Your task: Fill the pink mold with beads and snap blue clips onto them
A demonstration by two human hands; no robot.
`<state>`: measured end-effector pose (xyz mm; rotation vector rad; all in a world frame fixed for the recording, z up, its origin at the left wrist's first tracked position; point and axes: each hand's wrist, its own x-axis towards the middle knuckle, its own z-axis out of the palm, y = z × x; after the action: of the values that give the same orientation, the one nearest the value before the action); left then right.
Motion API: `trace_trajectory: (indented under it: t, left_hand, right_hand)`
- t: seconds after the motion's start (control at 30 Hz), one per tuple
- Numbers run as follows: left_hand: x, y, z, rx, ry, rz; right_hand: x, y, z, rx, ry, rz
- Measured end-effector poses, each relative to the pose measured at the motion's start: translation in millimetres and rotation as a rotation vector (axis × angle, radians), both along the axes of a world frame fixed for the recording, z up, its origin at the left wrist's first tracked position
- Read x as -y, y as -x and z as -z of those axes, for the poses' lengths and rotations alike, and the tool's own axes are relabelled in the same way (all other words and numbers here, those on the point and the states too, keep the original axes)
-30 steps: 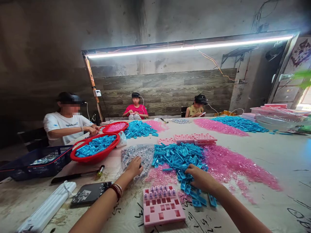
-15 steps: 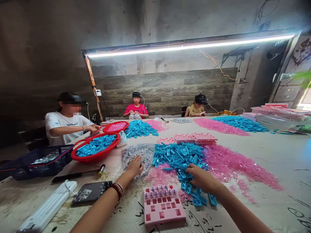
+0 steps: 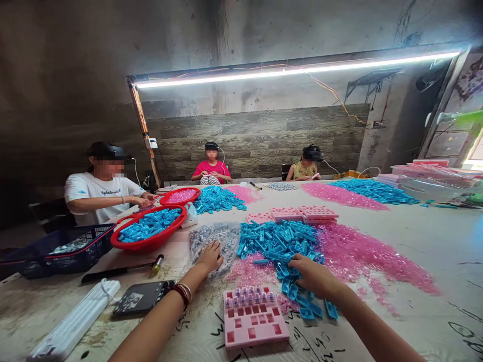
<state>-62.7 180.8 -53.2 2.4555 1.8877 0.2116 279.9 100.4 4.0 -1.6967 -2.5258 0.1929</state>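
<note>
My left hand (image 3: 210, 258) rests on a clear plastic bag of small grey-blue pieces (image 3: 230, 242), its fingers close together; whether they pinch a piece is hidden. On the near edge of a pile of blue plastic pieces (image 3: 281, 237) lies my right hand (image 3: 311, 273), fingers curled down among them, tips out of sight. Between my forearms is a pink tray (image 3: 256, 332) with square slots; small clear pieces fill its far rows. Small pink clear pieces (image 3: 252, 271) lie just beyond the tray.
Stacked pink trays (image 3: 319, 213) stand behind the blue pile, a large pink heap (image 3: 377, 256) to the right. At left are a red basket (image 3: 181, 223), navy basket (image 3: 85, 261), phone (image 3: 138, 300) and white bundle (image 3: 75, 322). Three people sit across the table.
Both my hands stay in nearly the same places. The person at the left has leaned back slightly to the left.
</note>
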Motion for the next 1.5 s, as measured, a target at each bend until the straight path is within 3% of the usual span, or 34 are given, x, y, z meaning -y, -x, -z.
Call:
trace_trajectory:
  t: [0.9,1.5]
  left_hand:
    - [2.6,1.7,-8.2,0.022,-0.009,0.048]
    - [-0.9,4.3,-2.5,0.029,-0.050,0.067]
  right_hand:
    - [-0.9,-1.3,1.2,-0.015,-0.014,-0.009]
    - [0.0,-2.4,-0.1,-0.046,0.004,-0.003]
